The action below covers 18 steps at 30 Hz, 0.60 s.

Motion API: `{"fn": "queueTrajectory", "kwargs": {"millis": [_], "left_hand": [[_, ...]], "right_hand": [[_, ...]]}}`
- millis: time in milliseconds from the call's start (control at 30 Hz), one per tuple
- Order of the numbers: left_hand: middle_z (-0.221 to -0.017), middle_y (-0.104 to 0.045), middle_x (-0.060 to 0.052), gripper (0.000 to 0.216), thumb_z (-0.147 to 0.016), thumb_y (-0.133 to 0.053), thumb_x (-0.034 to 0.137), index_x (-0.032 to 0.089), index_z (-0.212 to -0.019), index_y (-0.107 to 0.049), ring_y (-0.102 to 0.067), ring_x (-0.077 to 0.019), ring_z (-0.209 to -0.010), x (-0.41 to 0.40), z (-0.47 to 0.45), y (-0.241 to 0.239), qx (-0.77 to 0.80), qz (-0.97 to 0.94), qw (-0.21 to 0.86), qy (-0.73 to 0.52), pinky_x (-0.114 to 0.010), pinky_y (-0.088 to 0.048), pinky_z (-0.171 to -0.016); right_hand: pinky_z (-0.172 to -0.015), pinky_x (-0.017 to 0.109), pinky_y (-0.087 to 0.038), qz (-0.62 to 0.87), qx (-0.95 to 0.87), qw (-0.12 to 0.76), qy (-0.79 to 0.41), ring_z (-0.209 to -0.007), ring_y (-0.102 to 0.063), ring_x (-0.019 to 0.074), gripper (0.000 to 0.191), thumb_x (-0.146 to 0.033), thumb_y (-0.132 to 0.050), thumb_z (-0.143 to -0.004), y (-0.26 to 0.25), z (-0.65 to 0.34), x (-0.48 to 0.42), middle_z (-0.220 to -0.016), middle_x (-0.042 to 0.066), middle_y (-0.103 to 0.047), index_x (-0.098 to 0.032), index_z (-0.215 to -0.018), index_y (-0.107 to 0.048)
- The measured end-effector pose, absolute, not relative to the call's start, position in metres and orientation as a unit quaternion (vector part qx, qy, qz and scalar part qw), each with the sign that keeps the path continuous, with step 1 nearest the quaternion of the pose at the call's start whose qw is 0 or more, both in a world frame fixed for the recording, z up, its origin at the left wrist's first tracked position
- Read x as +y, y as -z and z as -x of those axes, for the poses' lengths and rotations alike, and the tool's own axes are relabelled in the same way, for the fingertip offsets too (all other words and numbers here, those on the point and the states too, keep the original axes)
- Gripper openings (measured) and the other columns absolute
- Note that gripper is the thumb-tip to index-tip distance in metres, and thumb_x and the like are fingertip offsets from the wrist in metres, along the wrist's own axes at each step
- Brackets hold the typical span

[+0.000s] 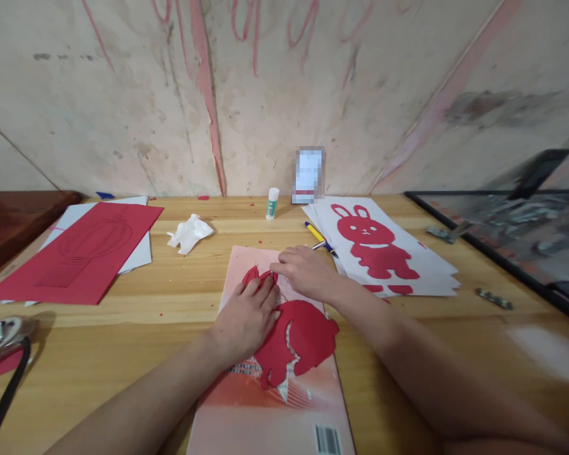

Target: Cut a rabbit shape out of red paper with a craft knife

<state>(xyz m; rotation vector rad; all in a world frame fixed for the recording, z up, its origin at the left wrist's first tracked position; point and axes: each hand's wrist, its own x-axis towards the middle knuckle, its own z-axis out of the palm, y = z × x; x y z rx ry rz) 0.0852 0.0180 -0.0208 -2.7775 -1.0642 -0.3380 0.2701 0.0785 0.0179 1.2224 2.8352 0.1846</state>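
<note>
A red paper rabbit cut-out (301, 338) lies on a pink book (265, 417) in front of me. My left hand (247, 318) rests flat on the cut-out's upper part, fingers stretched toward its ears. My right hand (304, 270) is curled just above, fingertips pinched at the ear tip near the left fingers; whether it holds a small tool I cannot make out.
A stack of white sheets with a finished red rabbit (377, 249) lies at right, a yellow-blue pen (320, 238) beside it. A glue stick (272, 203), crumpled tissue (189, 232), red paper sheet (78, 253), framed picture (512, 234) and metal clips (494, 298) surround the wooden table (123, 335).
</note>
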Motion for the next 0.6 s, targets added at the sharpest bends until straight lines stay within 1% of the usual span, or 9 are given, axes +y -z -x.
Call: {"fn": "queueTrajectory", "kwargs": {"millis": [167, 367, 600], "left_hand": [[-0.135, -0.051, -0.014, 0.042, -0.099, -0.029, 0.034, 0.013, -0.128, -0.051, -0.046, -0.0284, -0.118, 0.0184, -0.0851, 0.0185, -0.355, 0.926, 0.058, 0.113, -0.044, -0.041, -0.091], [-0.134, -0.053, -0.012, 0.040, -0.099, -0.031, 0.033, 0.013, -0.128, -0.050, -0.046, -0.0286, -0.117, 0.0183, -0.0856, 0.0177, -0.358, 0.926, 0.055, 0.107, -0.044, -0.042, -0.091], [-0.135, -0.052, -0.013, 0.040, -0.099, -0.031, 0.034, 0.014, -0.128, -0.049, -0.046, -0.0284, -0.118, 0.0182, -0.0845, 0.0165, -0.358, 0.927, 0.043, 0.108, -0.044, -0.042, -0.091]], "right_hand": [[-0.069, 0.033, -0.028, -0.376, 0.922, 0.026, -0.090, -0.085, -0.053, 0.0203, 0.023, -0.012, -0.046, -0.089, -0.0183, -0.2719, 0.0816, -0.084, 0.009, -0.064, -0.019, -0.094, -0.067], [-0.069, 0.033, -0.027, -0.367, 0.922, 0.033, -0.118, -0.085, -0.053, 0.0203, 0.020, -0.016, -0.047, -0.090, -0.0189, -0.2731, 0.0846, -0.083, 0.008, -0.064, -0.019, -0.092, -0.067], [-0.069, 0.033, -0.026, -0.358, 0.926, 0.018, -0.117, -0.084, -0.052, 0.0201, 0.023, -0.012, -0.046, -0.089, -0.0182, -0.2761, 0.0867, -0.080, 0.008, -0.064, -0.018, -0.092, -0.068]]}}
